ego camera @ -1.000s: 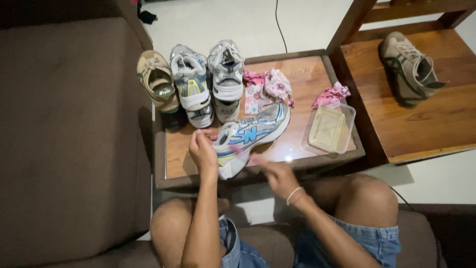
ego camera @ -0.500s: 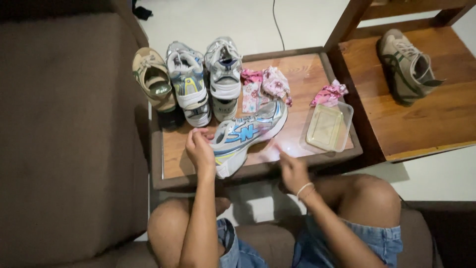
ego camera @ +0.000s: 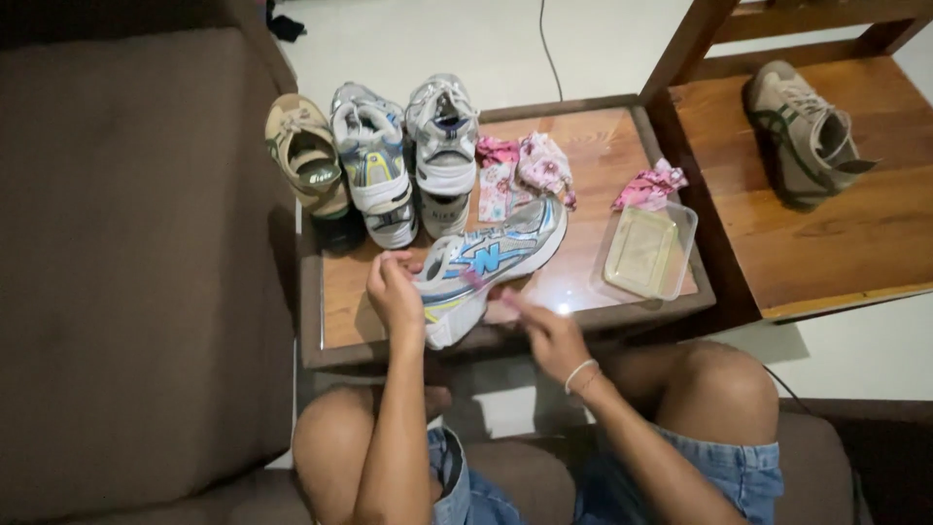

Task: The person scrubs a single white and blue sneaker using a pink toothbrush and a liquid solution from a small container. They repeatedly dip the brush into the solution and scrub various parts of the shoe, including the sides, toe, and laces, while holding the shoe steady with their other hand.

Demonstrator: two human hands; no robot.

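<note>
The person wears short trousers of blue denim, faded in tone, which end above the knees and leave both knees bare. Both arms are bare, with no sleeves in view. On the wrist of the right hand [ego camera: 546, 333] there is a thin, light-coloured bracelet. The left hand [ego camera: 394, 292] shows no ring or band.

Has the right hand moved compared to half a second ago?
Yes. The right hand has moved left, away from the plastic container, towards the blue and silver sneaker.

Three shoes [ego camera: 374, 160] at the table's [ego camera: 603, 146] far-left edge, sneaker [ego camera: 486, 267] in front, tray [ego camera: 646, 253] right of it.
</note>
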